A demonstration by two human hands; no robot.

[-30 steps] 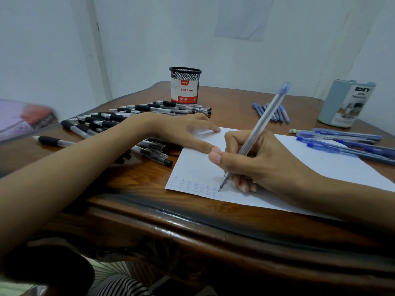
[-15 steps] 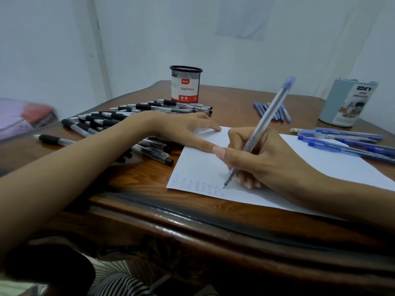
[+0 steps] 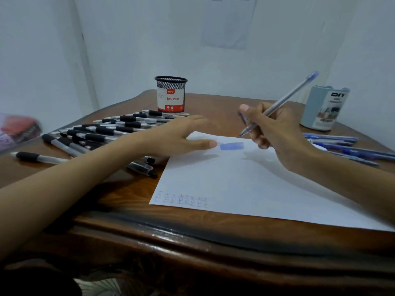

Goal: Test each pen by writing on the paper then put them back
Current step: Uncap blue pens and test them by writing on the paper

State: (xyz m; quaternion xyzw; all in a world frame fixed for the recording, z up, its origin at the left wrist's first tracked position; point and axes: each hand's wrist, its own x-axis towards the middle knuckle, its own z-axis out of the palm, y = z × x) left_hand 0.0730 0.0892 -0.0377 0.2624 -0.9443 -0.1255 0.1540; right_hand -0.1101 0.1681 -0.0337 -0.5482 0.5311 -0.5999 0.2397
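Head view: a person's right hand (image 3: pixel 277 133) holds a blue pen (image 3: pixel 284 99) in a writing grip, thumb and fingers curled round the lower barrel. The uncapped tip pointing down and to the left of the hand is clear of the paper (image 3: pixel 245 184) below. The left hand (image 3: pixel 177 137) is spread wide and flat with nothing in it, at the sheet's far left corner. Blur hides whether it touches the paper.

Just beyond its thumb tip a blue cap (image 3: pixel 231 145) lies on the sheet, between the two hands. A row of test marks (image 3: pixel 181 199) runs along the sheet's near left corner, well short of both hands.

Black pens (image 3: pixel 111 130) lie fanned out to the left of the left hand and partly under its forearm. More blue pens (image 3: pixel 346 148) lie to the right of the right hand. A mesh pen cup (image 3: pixel 171 95) stands beyond the left hand and a pale blue organiser (image 3: pixel 324 107) beyond the right, all on the wooden surface (image 3: pixel 119 193).

The pen looks light, stiff and smooth-sided, so it likely steers best held low on the barrel, as here. The cap appears small and quick to roll and calls for a fingertip pinch on its sides. The loose sheet would probably slide unless pressed down.
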